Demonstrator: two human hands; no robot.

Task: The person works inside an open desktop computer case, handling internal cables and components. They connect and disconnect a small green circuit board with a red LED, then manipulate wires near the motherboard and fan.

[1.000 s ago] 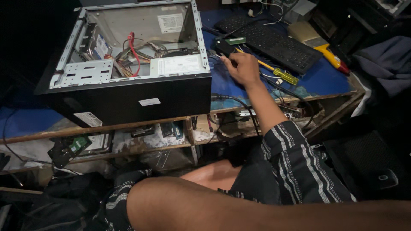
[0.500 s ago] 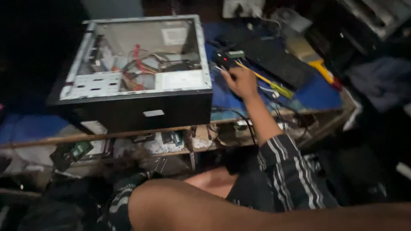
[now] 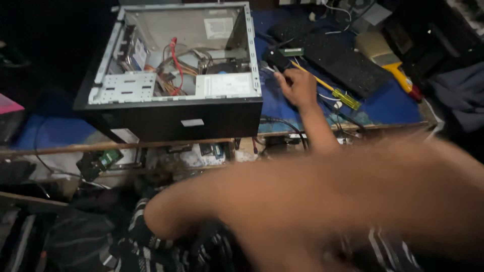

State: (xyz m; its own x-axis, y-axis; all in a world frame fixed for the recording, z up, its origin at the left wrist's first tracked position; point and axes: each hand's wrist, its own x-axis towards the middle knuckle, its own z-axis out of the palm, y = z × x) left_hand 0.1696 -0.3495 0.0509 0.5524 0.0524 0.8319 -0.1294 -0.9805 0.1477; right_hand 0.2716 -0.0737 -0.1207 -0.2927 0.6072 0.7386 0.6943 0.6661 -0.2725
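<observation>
Right hand at small parts beside an open computer case

The right hand [image 3: 297,86] rests on the blue counter [image 3: 388,103], just right of the open computer case [image 3: 174,75]; its fingers curl over small parts, grip unclear. A yellow-handled screwdriver [image 3: 333,90] lies just beside it, a black keyboard [image 3: 338,60] beyond. A blurred forearm [image 3: 353,196], hand unseen, fills the foreground

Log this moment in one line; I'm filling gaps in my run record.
right hand: on blue mat, beside open computer case | yellow screwdriver: by that hand | left hand: out of view
</observation>
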